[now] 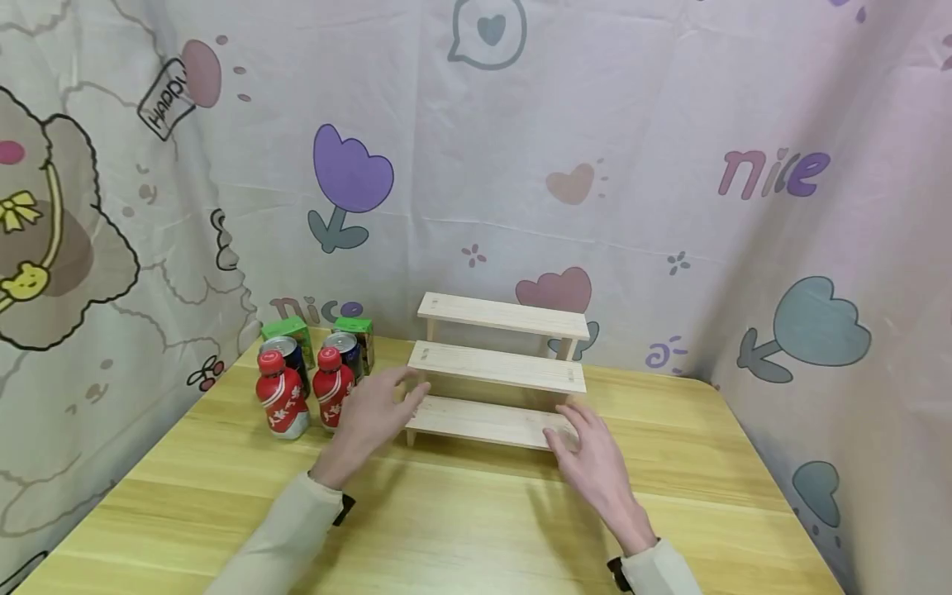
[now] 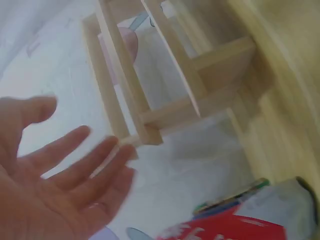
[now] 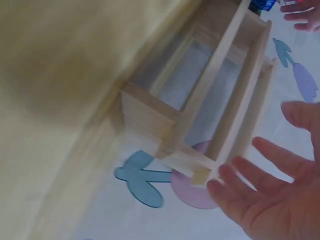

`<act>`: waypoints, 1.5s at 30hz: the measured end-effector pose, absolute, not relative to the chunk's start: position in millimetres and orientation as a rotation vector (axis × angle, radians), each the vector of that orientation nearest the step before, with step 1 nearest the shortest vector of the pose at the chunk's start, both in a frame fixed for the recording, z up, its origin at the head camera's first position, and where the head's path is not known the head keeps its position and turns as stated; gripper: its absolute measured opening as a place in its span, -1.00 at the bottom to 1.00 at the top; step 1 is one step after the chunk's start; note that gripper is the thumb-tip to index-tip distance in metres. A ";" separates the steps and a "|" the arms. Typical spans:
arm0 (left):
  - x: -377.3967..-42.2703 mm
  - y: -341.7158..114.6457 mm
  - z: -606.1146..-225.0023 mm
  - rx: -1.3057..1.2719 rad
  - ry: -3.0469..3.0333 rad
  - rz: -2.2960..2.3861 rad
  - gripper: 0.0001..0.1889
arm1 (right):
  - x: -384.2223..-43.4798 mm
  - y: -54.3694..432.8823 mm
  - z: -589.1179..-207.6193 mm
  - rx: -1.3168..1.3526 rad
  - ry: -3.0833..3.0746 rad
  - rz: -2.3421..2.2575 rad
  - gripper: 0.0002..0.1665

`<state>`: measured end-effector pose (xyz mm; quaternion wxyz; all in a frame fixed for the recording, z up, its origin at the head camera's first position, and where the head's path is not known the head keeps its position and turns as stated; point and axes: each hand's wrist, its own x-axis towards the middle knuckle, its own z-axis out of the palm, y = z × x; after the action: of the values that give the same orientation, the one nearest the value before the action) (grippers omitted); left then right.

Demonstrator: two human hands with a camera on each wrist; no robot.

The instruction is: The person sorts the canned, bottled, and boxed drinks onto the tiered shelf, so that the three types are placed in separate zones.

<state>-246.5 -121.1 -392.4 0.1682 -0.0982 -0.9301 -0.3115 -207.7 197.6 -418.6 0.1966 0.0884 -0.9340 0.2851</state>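
Observation:
A pale wooden three-tier shelf point(image 1: 494, 366) stands on the table, its steps rising toward the back. At its left end hovers my left hand point(image 1: 375, 413), fingers spread and loosely bent, holding nothing. My right hand point(image 1: 591, 454) is at the front right corner of the lowest step, thumb and fingers apart, also holding nothing. In the left wrist view the left hand's palm point(image 2: 60, 200) faces the end of the shelf. The right wrist view has the right hand point(image 3: 270, 195) with relaxed fingers beside the shelf's frame point(image 3: 150, 115).
Left of the shelf stand two red bottles point(image 1: 283, 397), two dark cans point(image 1: 345, 351) and two green boxes point(image 1: 290, 332). The near red bottle partly hides behind the left hand. A printed curtain point(image 1: 632, 124) hangs behind the wooden table point(image 1: 446, 529).

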 end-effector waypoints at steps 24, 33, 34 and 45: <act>-245.3 -185.5 -383.9 0.018 -1.996 -1.428 -0.75 | -231.9 234.6 -452.2 -0.212 -2.432 1.958 -0.52; -248.0 -197.6 -396.5 0.036 -2.229 -1.440 -0.34 | -237.8 243.9 -456.8 -0.165 -2.403 2.191 -0.47; -248.6 -199.6 -397.6 0.029 -2.253 -1.459 -0.30 | -238.5 243.9 -456.9 -0.161 -2.398 2.204 -0.46; -255.0 -213.8 -414.1 0.020 -2.634 -1.357 -0.16 | -243.0 249.4 -462.6 -0.076 -2.335 2.378 -0.34</act>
<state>-255.0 -213.8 -414.1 0.0893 0.0067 -0.8854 -0.4562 -243.0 249.4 -462.6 -0.0958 -0.0227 -0.6972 0.7101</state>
